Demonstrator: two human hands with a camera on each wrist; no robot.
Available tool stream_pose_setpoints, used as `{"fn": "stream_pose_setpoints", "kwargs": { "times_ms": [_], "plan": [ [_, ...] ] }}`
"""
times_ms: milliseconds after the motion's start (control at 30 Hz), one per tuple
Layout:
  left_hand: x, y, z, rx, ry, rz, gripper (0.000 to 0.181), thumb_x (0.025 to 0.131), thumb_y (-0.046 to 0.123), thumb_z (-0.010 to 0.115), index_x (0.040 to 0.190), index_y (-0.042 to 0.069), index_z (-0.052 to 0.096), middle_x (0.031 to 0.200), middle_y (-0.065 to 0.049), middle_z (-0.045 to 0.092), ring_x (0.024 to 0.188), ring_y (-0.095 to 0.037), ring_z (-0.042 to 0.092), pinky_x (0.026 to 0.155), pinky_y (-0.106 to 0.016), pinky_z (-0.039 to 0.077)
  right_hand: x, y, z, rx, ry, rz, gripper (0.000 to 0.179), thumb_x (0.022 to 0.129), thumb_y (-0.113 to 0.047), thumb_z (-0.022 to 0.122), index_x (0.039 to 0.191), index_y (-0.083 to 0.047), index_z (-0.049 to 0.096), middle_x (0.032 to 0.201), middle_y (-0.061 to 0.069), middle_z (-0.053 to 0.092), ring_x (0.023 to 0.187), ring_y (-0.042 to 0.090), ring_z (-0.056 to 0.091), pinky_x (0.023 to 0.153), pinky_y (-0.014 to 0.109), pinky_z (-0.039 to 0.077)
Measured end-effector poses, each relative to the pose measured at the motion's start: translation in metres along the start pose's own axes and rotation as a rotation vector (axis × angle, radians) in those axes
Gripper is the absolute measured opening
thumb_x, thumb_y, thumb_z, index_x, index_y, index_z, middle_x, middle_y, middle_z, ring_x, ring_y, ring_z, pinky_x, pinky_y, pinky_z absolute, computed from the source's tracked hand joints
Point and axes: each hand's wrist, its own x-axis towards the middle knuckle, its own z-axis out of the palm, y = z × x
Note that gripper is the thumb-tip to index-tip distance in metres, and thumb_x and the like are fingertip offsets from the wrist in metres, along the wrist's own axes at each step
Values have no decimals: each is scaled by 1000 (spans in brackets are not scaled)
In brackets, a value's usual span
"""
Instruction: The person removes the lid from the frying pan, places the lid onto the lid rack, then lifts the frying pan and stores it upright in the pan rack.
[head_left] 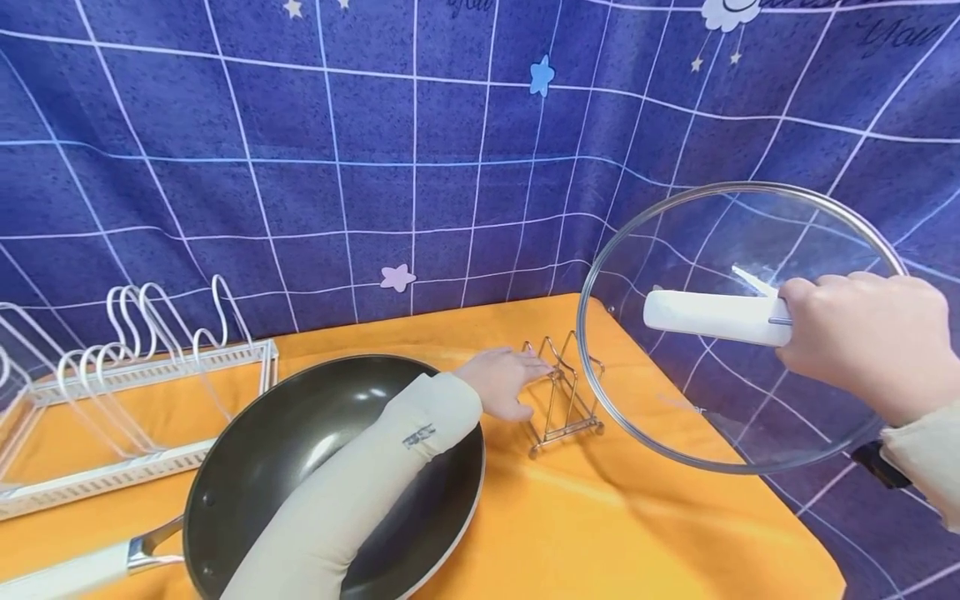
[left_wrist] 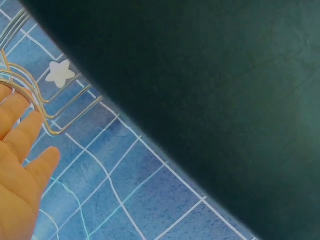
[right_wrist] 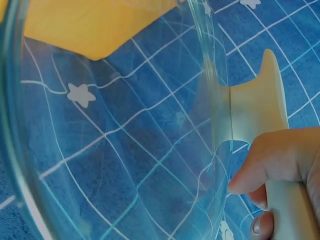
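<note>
Orange counter (head_left: 675,533), blue gridded curtain (head_left: 450,192) behind. I'd call it mid-job: glass lid (head_left: 697,383) is held up off the pan (head_left: 315,425), not set down yet. Right grip (head_left: 866,337) is wrapped round the lid's handle (head_left: 716,317); left grip (head_left: 498,379) is loosely spread, fingers nearly straight at the wire rack (head_left: 573,431). From my end, head view only gives me knuckles on the right; that wrist cam shows thumb and 2 fingertips.

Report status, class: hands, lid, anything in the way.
Right hand gripping glass lid by white handle. Lid held up. Left hand at small wire rack, possibly in the way.
</note>
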Motion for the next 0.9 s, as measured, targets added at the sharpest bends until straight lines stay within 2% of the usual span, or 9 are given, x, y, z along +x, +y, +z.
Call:
{"fn": "stream_pose_setpoints", "kwargs": {
  "times_ms": [133,233,367,500,733,900],
  "plan": [
    [2,0,0,-42,16,6,65,86,32,60,146,14,42,148,2,40,140,-16,29,115,-35,21,-2,0,2,1,-40,27,21,47,-5,63,57,-4,44,44,0,31,36,21,30,32,41,24],
    [4,0,1,-52,22,7,64,85,29,61,145,14,43,147,1,42,140,-16,30,114,-31,23,-2,-1,5,6,-34,34,20,48,-4,61,57,-3,43,43,1,31,36,22,30,32,42,25],
    [6,1,2,-40,-3,3,65,86,30,60,146,13,42,148,0,40,140,-18,30,114,-32,22,-1,-3,9,21,-76,75,19,52,-4,62,57,-4,44,43,1,31,36,23,31,32,43,26],
    [8,3,2,-28,-23,-8,65,86,31,59,146,13,42,148,-1,41,140,-19,31,114,-32,22,5,-4,9,23,-152,119,17,57,-6,63,59,-4,46,44,1,33,37,22,32,33,44,28],
    [14,1,-6,-6,-16,-24,66,86,32,60,146,12,41,149,-2,40,140,-18,30,115,-31,19,12,-2,7,1,-147,105,15,58,-6,63,62,-2,49,44,2,34,37,23,33,33,44,29],
    [19,-1,-10,7,-17,-32,67,86,36,59,146,14,40,149,1,39,141,-18,28,115,-31,20,15,-2,6,14,-195,121,17,58,-5,65,64,-2,49,45,2,35,38,24,34,36,47,29]
  ]
}}
